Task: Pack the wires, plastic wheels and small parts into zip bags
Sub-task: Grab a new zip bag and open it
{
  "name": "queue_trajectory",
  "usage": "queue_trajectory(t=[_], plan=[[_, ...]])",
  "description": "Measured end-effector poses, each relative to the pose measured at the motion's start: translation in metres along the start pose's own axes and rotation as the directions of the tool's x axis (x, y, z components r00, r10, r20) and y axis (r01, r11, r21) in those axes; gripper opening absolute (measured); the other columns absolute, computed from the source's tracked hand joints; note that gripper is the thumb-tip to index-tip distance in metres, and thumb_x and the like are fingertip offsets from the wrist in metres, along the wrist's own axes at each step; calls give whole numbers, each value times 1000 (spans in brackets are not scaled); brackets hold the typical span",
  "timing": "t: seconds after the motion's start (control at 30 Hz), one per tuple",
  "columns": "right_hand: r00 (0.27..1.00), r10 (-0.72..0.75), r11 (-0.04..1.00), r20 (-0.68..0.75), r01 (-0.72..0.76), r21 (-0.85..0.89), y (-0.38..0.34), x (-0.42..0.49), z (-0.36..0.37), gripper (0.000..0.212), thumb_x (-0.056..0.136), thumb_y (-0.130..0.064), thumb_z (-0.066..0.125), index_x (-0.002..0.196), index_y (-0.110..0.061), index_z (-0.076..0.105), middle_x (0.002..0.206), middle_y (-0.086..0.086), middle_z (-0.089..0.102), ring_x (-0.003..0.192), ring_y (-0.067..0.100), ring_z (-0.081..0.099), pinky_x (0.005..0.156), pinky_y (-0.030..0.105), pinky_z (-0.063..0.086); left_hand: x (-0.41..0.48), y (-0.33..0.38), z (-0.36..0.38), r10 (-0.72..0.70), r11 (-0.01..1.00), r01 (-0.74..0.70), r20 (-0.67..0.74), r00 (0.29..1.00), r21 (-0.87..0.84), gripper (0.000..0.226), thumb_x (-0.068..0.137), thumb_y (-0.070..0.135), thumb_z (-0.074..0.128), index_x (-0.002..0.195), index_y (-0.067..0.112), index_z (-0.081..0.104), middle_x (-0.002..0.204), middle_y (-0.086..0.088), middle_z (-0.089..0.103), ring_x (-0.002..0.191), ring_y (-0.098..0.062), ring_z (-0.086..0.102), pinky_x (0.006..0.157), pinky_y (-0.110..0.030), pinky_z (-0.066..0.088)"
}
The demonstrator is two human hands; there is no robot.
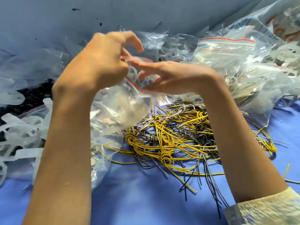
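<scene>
Both hands are working raised above the blue table cover (138,200), close together, wrists bent; the left hand (103,62) is curling its fingers and pinching the top of a clear zip bag (128,109), its forefinger arching free above, blurred; the right hand (172,77) is reaching in from the right, fingers nearly straight, thumb underneath, nipping the bag's red-striped mouth between them; the bag is hanging between the two hands and sagging down left of centre; pale ring shapes are showing through near its mouth, the rest of its contents too blurred to name.

A tangled heap of yellow, black and grey wires (170,140) is lying on the cover just below and right of the bag, under the right forearm; a mound of filled zip bags (227,62) is piling up at right behind the hands; translucent white plastic wheels (19,127) are crowding the left edge; a pale patterned sleeve (267,208) is covering the right forearm at lower right.
</scene>
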State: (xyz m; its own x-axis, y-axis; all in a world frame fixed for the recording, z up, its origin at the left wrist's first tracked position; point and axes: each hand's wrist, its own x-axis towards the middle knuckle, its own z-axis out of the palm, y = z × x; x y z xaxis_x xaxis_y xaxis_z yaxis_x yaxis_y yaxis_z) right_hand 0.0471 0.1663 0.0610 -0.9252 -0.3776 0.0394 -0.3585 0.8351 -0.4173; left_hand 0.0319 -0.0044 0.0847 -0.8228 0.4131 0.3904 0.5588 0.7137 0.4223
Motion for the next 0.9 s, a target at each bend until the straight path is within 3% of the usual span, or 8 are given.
queue_trajectory(t=[0.1, 0.2, 0.3, 0.47, 0.57, 0.63, 0.73, 0.9], plan=[[967, -109, 990, -231, 127, 68, -2, 6, 3, 86, 88, -6, 60, 152, -22, 5, 158, -2, 20, 117, -3, 43, 80, -2, 40, 1, 2, -7, -13, 995, -16, -278, 961, -99, 43, 83, -4, 41, 94, 33, 62, 102, 3, 66, 86, -13, 59, 58, -11, 40], [983, -111, 994, -145, 110, -16, 0, 13, 2, 90, 86, -14, 67, 153, -21, 8, 160, -4, 8, 137, 6, 28, 105, 12, 32, 2, -3, -2, -22, 999, 28, -145, 989, 42, 49, 83, -3, 42, 99, 33, 70, 116, -4, 65, 81, -17, 53, 68, -20, 38], [999, 12, 993, -50, -18, -116, 4, 10, 3, 89, 90, -30, 62, 151, -29, -3, 161, 4, -7, 145, 16, 13, 102, 8, 12, 4, -2, 10, -48, 997, 56, -126, 991, 61, 45, 84, -1, 44, 113, 22, 70, 114, -14, 67, 92, -28, 60, 79, -25, 44], [976, 171, 974, -136, -188, -123, -6, 14, 7, 95, 94, -31, 52, 145, -14, -26, 153, 19, -28, 144, 27, 20, 106, 24, 25, 12, 1, 24, 192, 977, -180, -101, 976, 117, 58, 76, -1, 47, 132, 13, 53, 133, -6, 54, 112, -26, 46, 95, -18, 29], [966, 235, 970, -107, -239, -31, -8, 17, 12, 83, 96, -29, 47, 148, -1, -11, 153, 22, 18, 131, 32, 43, 100, 41, 46, 13, 5, 35, 257, 957, -260, 41, 966, 129, 69, 75, 11, 42, 143, 13, 39, 149, -1, 37, 118, -27, 36, 98, -14, 21], [948, 319, 947, 14, -318, -52, -4, 13, 14, 55, 98, -32, 44, 140, 0, 29, 103, 7, 58, 90, 28, 68, 75, 42, 58, 13, 3, 43, 257, 959, -274, 180, 950, 76, 65, 77, 5, 47, 141, 20, 44, 152, 1, 34, 126, -25, 35, 104, -19, 20], [868, 412, 910, 278, -408, -74, 8, 7, 17, 39, 100, -30, 43, 125, -1, 51, 109, 11, 64, 91, 26, 70, 82, 39, 57, 11, -3, 51, 224, 974, -218, 324, 919, -55, 64, 76, -12, 43, 126, 23, 61, 146, 2, 43, 116, -13, 50, 97, -17, 34], [915, 346, 922, 206, -291, -255, 17, 5, 8, 32, 95, -33, 52, 113, -8, 61, 116, 17, 61, 85, 25, 61, 70, 33, 48, 15, -18, 64, 79, 996, -66, 287, 955, -56, 48, 84, 1, 51, 128, 20, 56, 128, -1, 58, 106, -17, 59, 86, -24, 44]])
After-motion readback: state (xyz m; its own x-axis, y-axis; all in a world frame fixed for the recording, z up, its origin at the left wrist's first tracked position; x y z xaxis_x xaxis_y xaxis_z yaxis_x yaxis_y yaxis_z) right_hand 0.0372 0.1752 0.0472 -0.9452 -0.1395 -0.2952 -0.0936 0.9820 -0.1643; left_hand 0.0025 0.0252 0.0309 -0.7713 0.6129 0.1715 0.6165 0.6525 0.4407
